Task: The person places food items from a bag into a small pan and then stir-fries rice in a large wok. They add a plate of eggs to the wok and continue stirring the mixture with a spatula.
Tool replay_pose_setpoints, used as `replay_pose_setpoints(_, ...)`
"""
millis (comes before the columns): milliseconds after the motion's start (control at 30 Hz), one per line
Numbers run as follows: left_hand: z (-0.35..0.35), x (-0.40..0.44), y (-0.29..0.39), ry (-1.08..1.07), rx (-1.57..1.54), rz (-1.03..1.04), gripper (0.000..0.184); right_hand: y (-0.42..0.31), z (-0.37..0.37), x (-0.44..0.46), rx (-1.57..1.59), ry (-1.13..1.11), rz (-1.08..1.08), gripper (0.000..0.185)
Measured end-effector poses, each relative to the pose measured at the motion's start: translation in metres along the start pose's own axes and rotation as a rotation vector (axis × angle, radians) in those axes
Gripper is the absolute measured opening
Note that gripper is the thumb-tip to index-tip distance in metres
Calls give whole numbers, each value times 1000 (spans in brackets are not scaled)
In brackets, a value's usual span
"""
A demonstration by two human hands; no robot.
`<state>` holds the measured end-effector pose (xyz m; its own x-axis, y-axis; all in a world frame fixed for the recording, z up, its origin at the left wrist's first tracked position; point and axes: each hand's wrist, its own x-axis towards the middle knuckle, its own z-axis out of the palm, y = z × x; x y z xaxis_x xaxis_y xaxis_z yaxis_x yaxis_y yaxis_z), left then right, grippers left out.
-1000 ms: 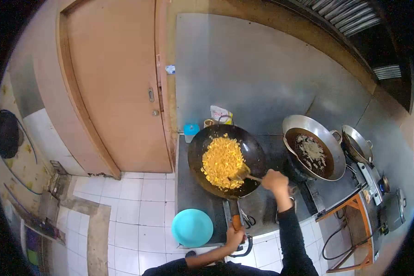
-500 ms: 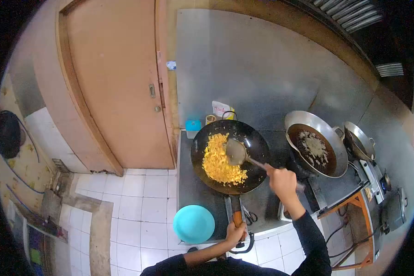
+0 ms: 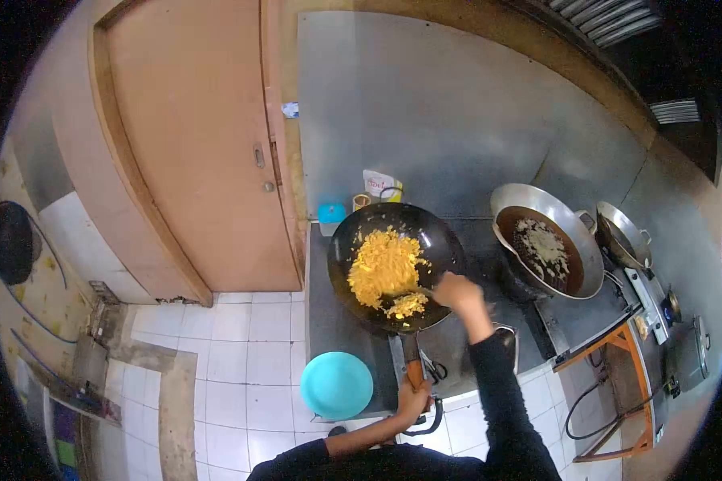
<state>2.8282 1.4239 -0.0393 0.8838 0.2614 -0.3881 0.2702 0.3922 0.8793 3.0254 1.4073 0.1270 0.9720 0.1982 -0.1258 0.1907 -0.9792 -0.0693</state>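
Note:
My left hand (image 3: 414, 401) is wrapped round the wooden handle (image 3: 413, 370) of a black wok (image 3: 445, 244), at the near side of the stove. In the wok lies a mound of yellow fried rice (image 3: 385, 264). My right hand (image 3: 460, 295) grips a metal wok spatula (image 3: 425, 292) over the wok's right rim. The spatula's head is low in the wok, partly covered by rice. Left of the handle, near the counter's front edge, sits a turquoise bowl (image 3: 337, 385).
To the right, a large metal wok (image 3: 594, 260) holds brown oil with pale frying pieces. A smaller pan (image 3: 640, 248) stands beyond it. Behind the black wok are a blue-lidded container (image 3: 331, 213) and a white packet (image 3: 377, 183). Scissors (image 3: 435, 369) lie beside the handle.
My right hand has moved slightly up and left, bringing the spatula's head from above the rice down into its near side. The rice is heaped differently. My left hand stays on the handle.

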Motion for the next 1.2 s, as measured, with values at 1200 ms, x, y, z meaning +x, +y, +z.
replay_pose_setpoints(1200,5,5,1,28,-79,47,25,27,-64,-38,-12,-106,-19,49)
